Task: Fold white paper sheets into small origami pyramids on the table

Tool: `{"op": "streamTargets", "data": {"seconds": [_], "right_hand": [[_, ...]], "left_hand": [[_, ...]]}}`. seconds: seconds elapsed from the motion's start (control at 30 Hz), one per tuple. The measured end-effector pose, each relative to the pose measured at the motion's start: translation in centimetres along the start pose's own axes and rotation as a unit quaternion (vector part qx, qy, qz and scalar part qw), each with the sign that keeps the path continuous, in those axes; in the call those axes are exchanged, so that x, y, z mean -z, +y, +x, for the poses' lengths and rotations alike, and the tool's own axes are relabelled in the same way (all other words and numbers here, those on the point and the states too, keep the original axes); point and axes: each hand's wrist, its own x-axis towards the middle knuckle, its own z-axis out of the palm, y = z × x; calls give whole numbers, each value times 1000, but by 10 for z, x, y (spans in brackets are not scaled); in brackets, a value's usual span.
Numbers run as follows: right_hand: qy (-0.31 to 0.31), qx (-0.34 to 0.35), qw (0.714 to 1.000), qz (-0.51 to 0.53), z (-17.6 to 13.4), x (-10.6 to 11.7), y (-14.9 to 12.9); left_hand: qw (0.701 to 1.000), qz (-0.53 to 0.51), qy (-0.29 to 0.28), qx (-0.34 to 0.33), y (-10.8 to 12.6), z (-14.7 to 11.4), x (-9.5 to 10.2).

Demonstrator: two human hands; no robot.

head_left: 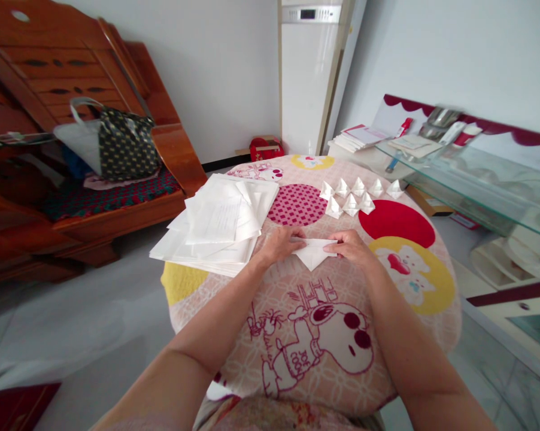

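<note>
**Single head-worn view, looking forward and down**

The lens sits at head height above the near edge of the round table (346,398), facing across it with a downward pitch. Both forearms (209,338) run up from the lower frame, placing the left hand (279,244) and right hand (353,246) at close range, near centre. The wide field reaches a wooden bench (117,216) leftward, a glass shelf (498,188) rightward, and a white upright unit (305,81) farther ahead, cropped above.

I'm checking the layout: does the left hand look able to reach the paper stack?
Probably yes: the paper stack lies beside the left hand, with nothing visible between, though it holds the folded paper.
</note>
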Motion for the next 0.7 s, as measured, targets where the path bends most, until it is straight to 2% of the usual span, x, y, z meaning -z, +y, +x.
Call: {"op": "streamTargets", "data": {"seconds": [0.2,0.33,0.4,0.5,0.6,0.7], "right_hand": [[-41,24,999,-18,-4,3,-9],[-45,38,998,-32,-4,3,-9],[-17,56,998,-37,-4,1,-9],[85,113,988,-55,-4,-5,-9],[190,215,952,-112,-2,-14,-9],[215,294,909,-204,0,-22,-7]], "left_hand": [[994,-78,-67,-46,-7,-2,7],[996,-56,-37,-60,-4,-4,8],[996,-34,4,-79,1,-6,8],[988,-4,74,-135,7,-10,9],[972,37,121,-199,6,-11,7],[960,94,137,-224,3,-11,4]]}}
